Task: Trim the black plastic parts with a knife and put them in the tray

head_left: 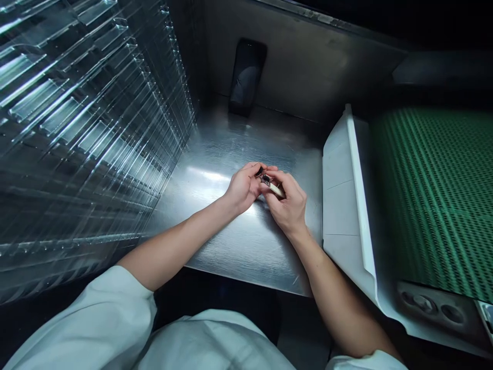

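Glare streaks the steel counter (208, 177) beside the left hand (242, 187) and right hand (287, 203), which cast faint shadows. Far corners sit dim; wide-angle distortion bends the edges, and reflections streak the clear plastic racks (77, 118) at left.

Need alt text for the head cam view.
A person's left hand and right hand meet over a steel counter, holding a small dark-and-cream object between them. Clear plastic trays stack at left, a black phone leans on the back wall, green mesh lies at right.
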The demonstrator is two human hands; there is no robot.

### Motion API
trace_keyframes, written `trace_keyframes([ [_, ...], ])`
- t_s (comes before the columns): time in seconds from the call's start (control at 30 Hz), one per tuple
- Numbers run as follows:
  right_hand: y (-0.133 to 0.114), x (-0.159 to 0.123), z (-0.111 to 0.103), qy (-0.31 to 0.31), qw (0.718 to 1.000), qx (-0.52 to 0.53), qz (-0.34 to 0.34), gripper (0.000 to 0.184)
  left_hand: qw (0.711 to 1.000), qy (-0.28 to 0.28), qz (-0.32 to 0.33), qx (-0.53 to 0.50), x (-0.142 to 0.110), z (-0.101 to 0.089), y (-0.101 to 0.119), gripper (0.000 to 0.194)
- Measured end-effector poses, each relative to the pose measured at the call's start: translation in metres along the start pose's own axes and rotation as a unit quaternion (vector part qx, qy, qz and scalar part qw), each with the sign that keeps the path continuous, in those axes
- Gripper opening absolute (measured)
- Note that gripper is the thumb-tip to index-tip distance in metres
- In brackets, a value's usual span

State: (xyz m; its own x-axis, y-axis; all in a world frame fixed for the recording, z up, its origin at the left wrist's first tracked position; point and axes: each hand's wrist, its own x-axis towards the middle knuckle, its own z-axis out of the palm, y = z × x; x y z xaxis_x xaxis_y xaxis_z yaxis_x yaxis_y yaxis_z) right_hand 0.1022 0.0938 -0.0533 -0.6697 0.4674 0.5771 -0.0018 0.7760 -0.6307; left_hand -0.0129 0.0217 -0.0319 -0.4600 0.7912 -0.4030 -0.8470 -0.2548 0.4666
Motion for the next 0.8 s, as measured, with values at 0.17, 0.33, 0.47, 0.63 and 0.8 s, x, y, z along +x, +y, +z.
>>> trace_keyframes([
  [0.17,0.0027,0.0017,0.0003,-0.039,0.999,-0.019,0.014,0.024,1.0,-0.021,0.007,-0.013,-0.0012,-0.0012,-0.005,0.016],
  [0.33,0.0043,-0.0005,-0.0007,-0.006,0.999,0.007,0.036,0.011,0.999,-0.035,0.009,0.011,0.0011,-0.0042,-0.0042,0.015],
  [0.47,0.0052,-0.0026,-0.0027,0.056,0.994,0.058,0.078,0.011,0.997,-0.034,0.012,0.069,0.0011,-0.0052,-0.0001,0.008],
  [0.63,0.0044,0.0013,-0.005,0.143,0.973,0.12,0.132,0.023,0.982,-0.088,0.011,0.165,-0.0014,-0.0061,-0.0009,0.004],
  [0.8,0.0067,0.0052,-0.0028,0.13,0.945,0.241,0.179,0.032,0.969,-0.141,-0.009,0.203,-0.006,-0.0036,-0.0048,0.008],
])
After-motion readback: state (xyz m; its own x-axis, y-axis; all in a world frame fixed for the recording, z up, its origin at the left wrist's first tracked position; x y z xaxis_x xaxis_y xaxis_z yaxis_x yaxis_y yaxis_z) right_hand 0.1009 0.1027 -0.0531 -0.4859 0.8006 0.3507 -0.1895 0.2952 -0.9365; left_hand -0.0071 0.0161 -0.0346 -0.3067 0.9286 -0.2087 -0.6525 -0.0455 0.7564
